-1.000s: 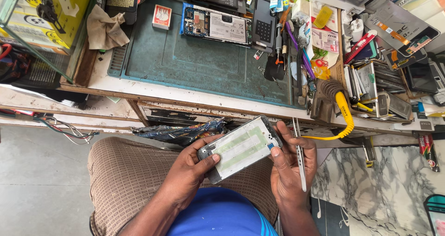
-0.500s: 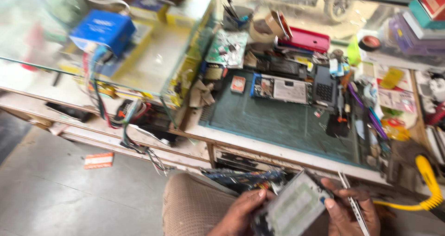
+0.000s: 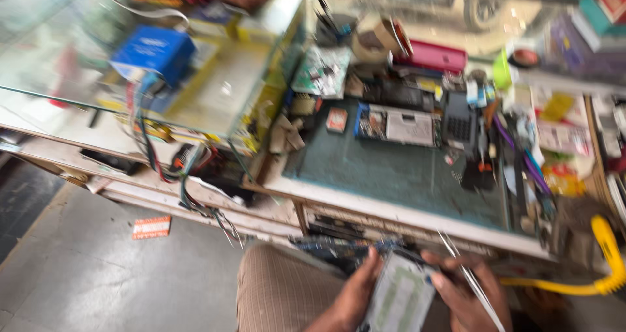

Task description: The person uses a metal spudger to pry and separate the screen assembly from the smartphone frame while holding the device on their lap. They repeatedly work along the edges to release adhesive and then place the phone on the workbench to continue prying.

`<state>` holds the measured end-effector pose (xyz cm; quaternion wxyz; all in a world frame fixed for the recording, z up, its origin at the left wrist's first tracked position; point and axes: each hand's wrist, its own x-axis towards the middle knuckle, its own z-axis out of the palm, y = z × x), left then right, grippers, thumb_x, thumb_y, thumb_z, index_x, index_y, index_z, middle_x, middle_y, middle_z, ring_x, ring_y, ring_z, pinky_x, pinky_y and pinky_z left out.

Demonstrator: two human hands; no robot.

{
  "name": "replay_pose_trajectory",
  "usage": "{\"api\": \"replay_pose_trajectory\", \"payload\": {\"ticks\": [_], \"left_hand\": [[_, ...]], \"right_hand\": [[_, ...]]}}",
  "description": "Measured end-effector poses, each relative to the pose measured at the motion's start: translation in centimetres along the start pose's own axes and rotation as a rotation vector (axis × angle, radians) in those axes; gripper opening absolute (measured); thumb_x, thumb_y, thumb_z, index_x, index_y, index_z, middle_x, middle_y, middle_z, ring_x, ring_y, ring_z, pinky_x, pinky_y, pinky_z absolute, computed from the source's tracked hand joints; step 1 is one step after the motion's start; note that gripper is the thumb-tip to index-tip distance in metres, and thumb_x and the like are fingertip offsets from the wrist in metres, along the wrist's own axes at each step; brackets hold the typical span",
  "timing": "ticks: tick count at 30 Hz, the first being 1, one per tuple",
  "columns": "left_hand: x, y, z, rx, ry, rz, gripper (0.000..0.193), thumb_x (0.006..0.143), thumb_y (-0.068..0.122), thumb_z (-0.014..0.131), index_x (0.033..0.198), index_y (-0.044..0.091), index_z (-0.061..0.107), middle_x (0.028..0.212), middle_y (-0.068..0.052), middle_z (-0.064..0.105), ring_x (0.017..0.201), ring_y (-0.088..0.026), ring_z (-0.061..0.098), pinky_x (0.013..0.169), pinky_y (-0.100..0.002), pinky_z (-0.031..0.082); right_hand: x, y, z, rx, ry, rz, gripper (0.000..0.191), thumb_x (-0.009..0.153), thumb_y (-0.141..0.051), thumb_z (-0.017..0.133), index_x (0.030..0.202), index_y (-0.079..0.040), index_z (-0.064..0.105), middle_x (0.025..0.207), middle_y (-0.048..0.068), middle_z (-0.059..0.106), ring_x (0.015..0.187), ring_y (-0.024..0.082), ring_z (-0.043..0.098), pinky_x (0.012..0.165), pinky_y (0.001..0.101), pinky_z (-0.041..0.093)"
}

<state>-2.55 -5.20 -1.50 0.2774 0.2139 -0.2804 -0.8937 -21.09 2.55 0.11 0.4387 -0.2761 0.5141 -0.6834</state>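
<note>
Progress: we see an opened phone [image 3: 399, 299] held over the lap at the bottom centre of the frame; its insides are bare, and we judge the work unfinished.
Left hand [image 3: 355, 291]: fingers curled around the phone's left edge.
Right hand [image 3: 464, 291]: grips the right edge, also pinching thin metal tweezers [image 3: 471, 280].
Materials: the phone is a flat pale rectangle, blurred; the tweezers are slim and shiny.
Table [image 3: 398, 208]: a dull green mat [image 3: 391, 172] at centre right, parts crowded around it.
Upper left: a glass case [image 3: 215, 104] with a blue box [image 3: 153, 48].
</note>
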Motion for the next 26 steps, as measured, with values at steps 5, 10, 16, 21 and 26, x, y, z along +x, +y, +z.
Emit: {"api": "replay_pose_trajectory", "payload": {"ticks": [5, 10, 16, 21, 26], "left_hand": [[-4.6, 2.2, 1.3, -0.402, -0.235, -0.195, 0.101, 0.100, 0.081, 0.025, 0.156, -0.002, 0.041, 0.145, -0.028, 0.054, 0.114, -0.045, 0.068, 0.088, -0.055, 0.062], [-5.0, 4.0, 4.0, -0.246, -0.107, -0.118, 0.094, 0.098, 0.073, 0.021, 0.154, 0.001, 0.041, 0.148, -0.023, 0.056, 0.116, -0.040, 0.068, 0.084, -0.051, 0.064], [-4.8, 4.2, 3.3, -0.328, -0.078, -0.148, 0.088, 0.104, 0.067, 0.024, 0.155, -0.002, 0.041, 0.141, -0.027, 0.057, 0.119, -0.040, 0.066, 0.088, -0.055, 0.063], [-5.1, 3.8, 3.4, -0.401, -0.170, -0.096, 0.077, 0.105, 0.067, 0.025, 0.165, 0.019, 0.031, 0.135, -0.023, 0.058, 0.117, -0.038, 0.066, 0.089, -0.056, 0.062], [-5.3, 4.0, 3.7, -0.383, -0.161, -0.074, 0.076, 0.105, 0.067, 0.026, 0.168, 0.025, 0.026, 0.136, -0.022, 0.058, 0.116, -0.038, 0.065, 0.090, -0.056, 0.062]], "right_hand": [[-2.6, -4.1, 2.9, -0.260, -0.071, -0.093, 0.025, 0.092, 0.004, 0.066, 0.114, -0.002, 0.057, 0.130, 0.022, 0.069, 0.124, 0.026, 0.065, 0.100, 0.0370, 0.054], [-1.6, -7.8, 3.7, 0.169, -0.154, -0.143, 0.023, 0.105, -0.014, 0.057, 0.124, -0.001, 0.057, 0.126, 0.020, 0.069, 0.127, 0.029, 0.066, 0.104, 0.0426, 0.057], [-1.7, -6.0, 2.7, 0.296, -0.277, -0.113, 0.046, 0.120, -0.034, 0.046, 0.136, 0.007, 0.062, 0.103, 0.021, 0.073, 0.095, 0.028, 0.073, 0.082, 0.0418, 0.059], [-2.4, -4.9, 2.7, -0.073, -0.217, -0.101, 0.040, 0.111, -0.026, 0.056, 0.137, 0.005, 0.059, 0.110, 0.021, 0.071, 0.094, 0.024, 0.069, 0.081, 0.0390, 0.058], [-2.1, -6.2, 3.5, 0.228, -0.291, 0.001, 0.041, 0.108, -0.019, 0.060, 0.143, 0.003, 0.056, 0.120, 0.025, 0.072, 0.102, 0.031, 0.071, 0.083, 0.0399, 0.061]]}}
